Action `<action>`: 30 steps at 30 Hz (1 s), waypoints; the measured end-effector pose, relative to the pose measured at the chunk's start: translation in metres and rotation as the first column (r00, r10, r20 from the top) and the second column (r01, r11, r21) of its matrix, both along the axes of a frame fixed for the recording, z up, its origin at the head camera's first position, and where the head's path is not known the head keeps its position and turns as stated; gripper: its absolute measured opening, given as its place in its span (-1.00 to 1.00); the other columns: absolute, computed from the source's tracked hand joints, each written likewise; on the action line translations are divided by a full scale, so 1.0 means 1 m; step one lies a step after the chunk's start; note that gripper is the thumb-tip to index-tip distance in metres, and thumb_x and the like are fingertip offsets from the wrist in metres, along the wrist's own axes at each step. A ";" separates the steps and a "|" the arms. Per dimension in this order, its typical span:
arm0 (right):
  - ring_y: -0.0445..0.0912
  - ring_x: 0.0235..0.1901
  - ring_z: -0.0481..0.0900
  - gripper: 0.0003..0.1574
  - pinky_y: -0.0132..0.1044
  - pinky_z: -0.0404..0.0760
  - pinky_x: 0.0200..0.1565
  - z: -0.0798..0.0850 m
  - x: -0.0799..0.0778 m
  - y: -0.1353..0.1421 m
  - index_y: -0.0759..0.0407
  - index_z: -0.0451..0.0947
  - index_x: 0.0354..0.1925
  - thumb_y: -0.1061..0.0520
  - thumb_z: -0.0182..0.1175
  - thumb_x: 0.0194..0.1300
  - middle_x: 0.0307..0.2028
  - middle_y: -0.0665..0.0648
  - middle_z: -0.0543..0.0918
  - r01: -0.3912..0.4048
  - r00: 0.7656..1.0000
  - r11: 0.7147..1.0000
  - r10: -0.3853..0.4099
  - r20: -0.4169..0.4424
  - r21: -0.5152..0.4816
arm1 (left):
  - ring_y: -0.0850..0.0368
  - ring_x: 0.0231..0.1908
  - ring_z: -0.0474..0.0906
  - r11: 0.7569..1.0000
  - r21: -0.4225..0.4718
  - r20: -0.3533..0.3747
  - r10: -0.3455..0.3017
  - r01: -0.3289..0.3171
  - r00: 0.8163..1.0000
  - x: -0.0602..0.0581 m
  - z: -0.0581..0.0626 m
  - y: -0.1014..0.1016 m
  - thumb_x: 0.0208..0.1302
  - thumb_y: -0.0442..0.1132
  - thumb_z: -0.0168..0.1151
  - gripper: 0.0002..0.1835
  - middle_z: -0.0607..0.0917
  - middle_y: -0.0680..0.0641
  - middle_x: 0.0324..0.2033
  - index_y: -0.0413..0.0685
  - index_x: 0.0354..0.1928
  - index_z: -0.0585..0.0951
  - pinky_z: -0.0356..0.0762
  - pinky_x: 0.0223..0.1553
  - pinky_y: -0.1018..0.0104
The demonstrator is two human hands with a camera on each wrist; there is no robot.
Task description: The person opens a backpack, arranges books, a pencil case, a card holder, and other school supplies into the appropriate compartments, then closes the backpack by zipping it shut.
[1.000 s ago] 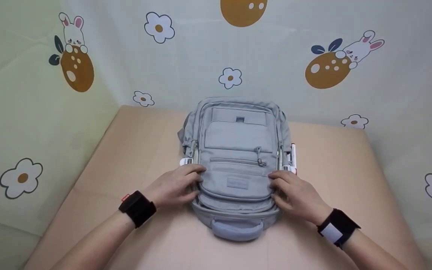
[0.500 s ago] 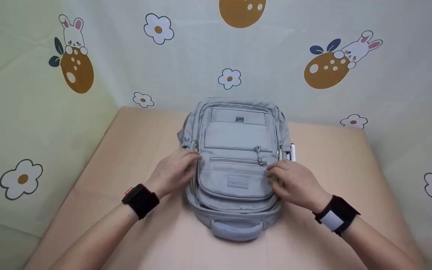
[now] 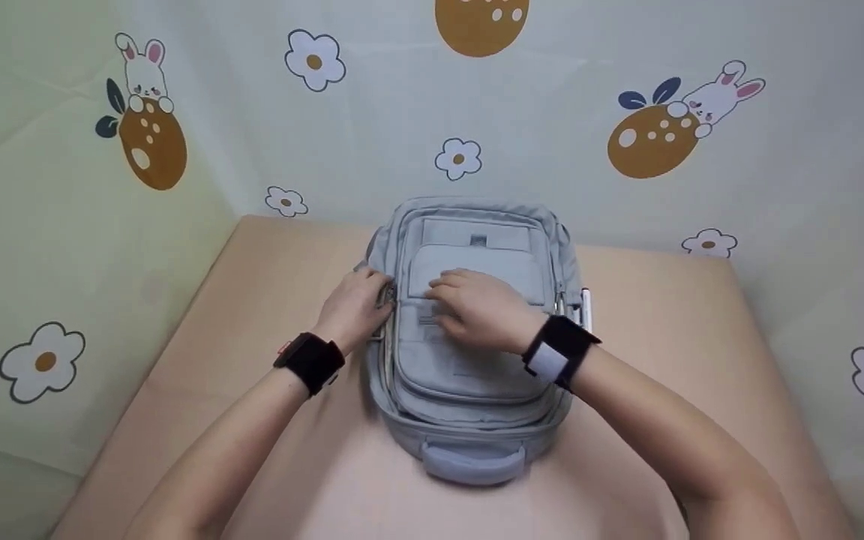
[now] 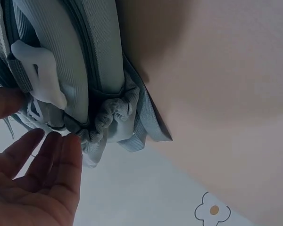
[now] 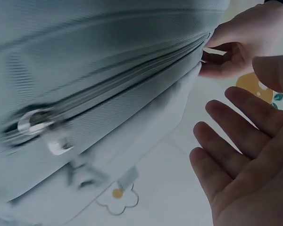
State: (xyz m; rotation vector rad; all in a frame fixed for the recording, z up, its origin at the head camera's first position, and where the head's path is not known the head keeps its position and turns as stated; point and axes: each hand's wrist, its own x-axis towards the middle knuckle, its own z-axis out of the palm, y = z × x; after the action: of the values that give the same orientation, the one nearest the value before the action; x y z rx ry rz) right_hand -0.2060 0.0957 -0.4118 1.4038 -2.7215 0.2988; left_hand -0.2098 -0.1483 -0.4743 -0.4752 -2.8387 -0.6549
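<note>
A grey-blue backpack (image 3: 469, 375) lies front side up on the table, its carry handle (image 3: 473, 463) toward me. My left hand (image 3: 355, 309) is at the bag's left side. In the left wrist view, its thumb and fingers stand apart around the lower end of a pale plastic buckle (image 4: 42, 70); whether they touch it I cannot tell. My right hand (image 3: 488, 307) reaches left across the front panel, fingers spread and holding nothing in the right wrist view. There, a front zipper with a metal pull (image 5: 37, 122) shows blurred beside it.
A white marker (image 3: 586, 309) sticks out at the bag's right side. A loose strap end (image 4: 153, 117) lies beside the bag. The peach table (image 3: 282, 300) meets fabric walls (image 3: 372, 135) printed with flowers and rabbits behind and at the sides.
My left hand has moved up along the bag's left side to the buckle. The right hand has left the right edge and swung left across the front panel. The bag stays in place.
</note>
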 end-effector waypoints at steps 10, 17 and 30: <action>0.18 0.42 0.31 -0.54 -0.07 0.17 0.46 -0.017 -0.028 -0.043 0.29 0.53 0.28 0.10 0.02 0.56 0.34 0.27 0.50 0.030 1.000 0.994 -0.030 -0.002 0.108 | -0.20 -0.27 0.64 0.998 -0.051 -0.104 0.029 -0.034 0.994 -0.004 -0.004 0.000 0.30 -0.41 0.22 -0.92 0.67 -0.21 -0.30 -0.23 -0.23 0.68 0.58 -0.22 -0.07; 0.21 0.45 0.26 -0.50 -0.07 0.14 0.47 -0.029 -0.034 -0.049 0.30 0.52 0.30 0.06 0.04 0.58 0.37 0.31 0.46 0.013 1.000 0.992 -0.010 -0.018 0.122 | -0.22 -0.31 0.62 0.996 -0.092 -0.206 -0.011 -0.008 0.978 -0.008 -0.007 -0.007 0.33 -0.37 0.30 -0.92 0.66 -0.22 -0.29 -0.22 -0.35 0.65 0.58 -0.30 -0.09; 0.18 0.46 0.25 -0.48 -0.04 0.17 0.46 -0.035 -0.034 -0.054 0.19 0.49 0.37 0.01 -0.04 0.62 0.39 0.26 0.45 0.044 0.999 0.990 -0.044 -0.006 0.133 | -0.15 -0.38 0.59 0.983 -0.183 -0.308 -0.065 0.009 0.949 -0.007 -0.005 -0.012 0.42 -0.29 0.26 -0.89 0.63 -0.14 -0.36 -0.14 -0.30 0.68 0.58 -0.45 -0.04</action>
State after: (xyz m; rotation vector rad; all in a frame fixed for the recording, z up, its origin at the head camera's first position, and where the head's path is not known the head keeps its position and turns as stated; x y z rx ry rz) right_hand -0.2397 0.0418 -0.4467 1.3703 -2.8123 0.1134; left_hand -0.2167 -0.1599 -0.4798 -0.6039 -2.5997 -0.2964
